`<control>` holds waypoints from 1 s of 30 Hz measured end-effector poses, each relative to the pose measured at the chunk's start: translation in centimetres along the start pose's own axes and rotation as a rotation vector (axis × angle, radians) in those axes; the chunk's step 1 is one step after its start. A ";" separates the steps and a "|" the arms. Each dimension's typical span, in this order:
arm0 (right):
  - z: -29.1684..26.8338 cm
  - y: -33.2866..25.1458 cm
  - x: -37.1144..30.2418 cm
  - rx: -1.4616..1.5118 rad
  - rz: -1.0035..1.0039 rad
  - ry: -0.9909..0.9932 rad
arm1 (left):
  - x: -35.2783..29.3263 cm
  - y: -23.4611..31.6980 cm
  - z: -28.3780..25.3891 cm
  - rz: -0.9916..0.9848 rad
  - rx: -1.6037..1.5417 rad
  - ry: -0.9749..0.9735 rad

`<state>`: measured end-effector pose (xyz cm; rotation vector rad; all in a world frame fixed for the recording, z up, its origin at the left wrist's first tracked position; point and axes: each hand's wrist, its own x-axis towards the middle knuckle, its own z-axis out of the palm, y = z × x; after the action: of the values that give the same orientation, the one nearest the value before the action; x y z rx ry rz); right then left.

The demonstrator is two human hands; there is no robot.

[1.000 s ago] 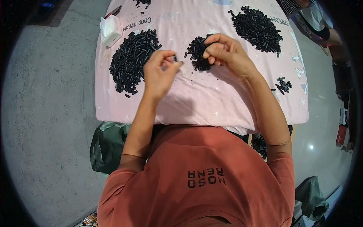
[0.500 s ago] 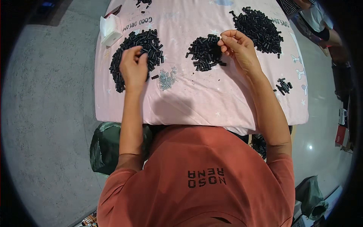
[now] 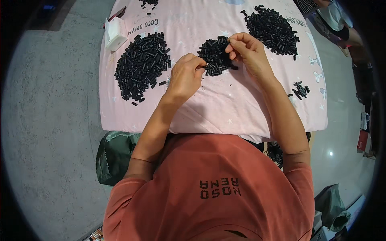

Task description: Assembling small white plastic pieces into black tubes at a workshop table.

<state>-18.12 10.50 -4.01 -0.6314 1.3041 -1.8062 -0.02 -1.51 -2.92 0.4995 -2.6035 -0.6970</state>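
Note:
My left hand [image 3: 185, 78] is closed in a pinch at the left edge of the middle heap of small black cylindrical pieces [image 3: 217, 66]. Whatever its fingertips hold cannot be told from the black pieces beside them. Over the upper right of that same heap, my right hand [image 3: 250, 52] pinches thumb against forefinger; what sits between them is too small to make out. A larger heap of black pieces [image 3: 142, 66] lies to the left. The small silvery screws beside it are mostly hidden behind my left hand.
Another big black heap [image 3: 273, 32] lies at the far right, with a few longer black pieces [image 3: 299, 90] nearer the right edge. A white tissue pack [image 3: 116, 35] stands at the far left. The pink cloth [image 3: 225, 110] covers the table. Another person [image 3: 335, 18] is at the upper right.
My left hand has moved right, from the left heap to the edge of the middle heap, now covering the screws. My right hand has shifted only slightly left.

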 end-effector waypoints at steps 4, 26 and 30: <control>0.3 0.4 -0.2 -0.032 -0.011 -0.043 | -0.1 0.6 -0.5 -0.107 -0.055 -0.069; 0.0 0.1 0.0 -0.047 -0.139 0.120 | -1.0 -0.1 -0.3 -0.097 -0.121 -0.071; -0.5 -0.1 0.4 -0.014 -0.146 0.239 | -1.2 -0.2 -0.4 -0.092 -0.120 -0.061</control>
<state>-18.77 10.43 -4.11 -0.5430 1.4602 -2.0430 1.24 -1.34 -3.01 0.5723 -2.5884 -0.9058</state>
